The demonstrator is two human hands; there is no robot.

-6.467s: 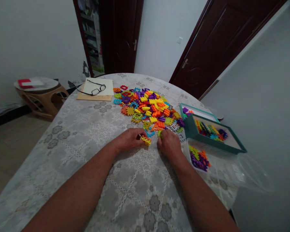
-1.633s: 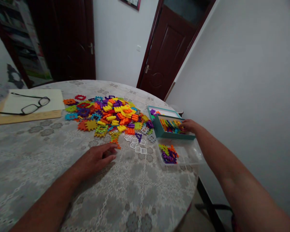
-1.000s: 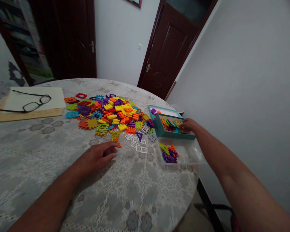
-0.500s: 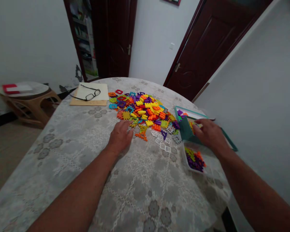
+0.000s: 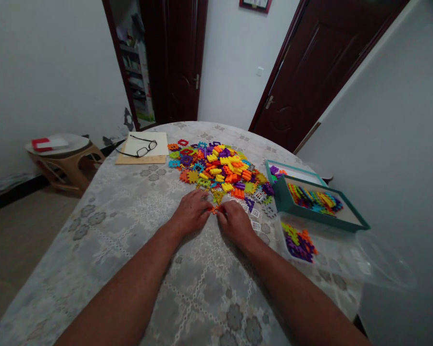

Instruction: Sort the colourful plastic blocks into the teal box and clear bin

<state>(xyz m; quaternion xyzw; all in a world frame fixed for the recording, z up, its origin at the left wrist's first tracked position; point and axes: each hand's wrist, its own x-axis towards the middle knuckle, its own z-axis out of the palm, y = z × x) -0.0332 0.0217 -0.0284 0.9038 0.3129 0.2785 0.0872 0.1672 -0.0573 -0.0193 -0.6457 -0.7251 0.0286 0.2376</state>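
The left hand [image 5: 193,211] and right hand [image 5: 236,222] are held close together, fingers bent and partly closed; an orange toothed piece [image 5: 214,210] is touched between the fingertips, though whether it is firmly gripped cannot be told. Half a second earlier, the right hand was held at the green box [image 5: 286,199]; the left has since been shifted across to the orange piece. Some white window pieces [image 5: 256,225] are now partly covered by the right hand. Just beyond, a heap of plastic pieces [image 5: 223,168] is left spread on the tablecloth [image 5: 198,283].
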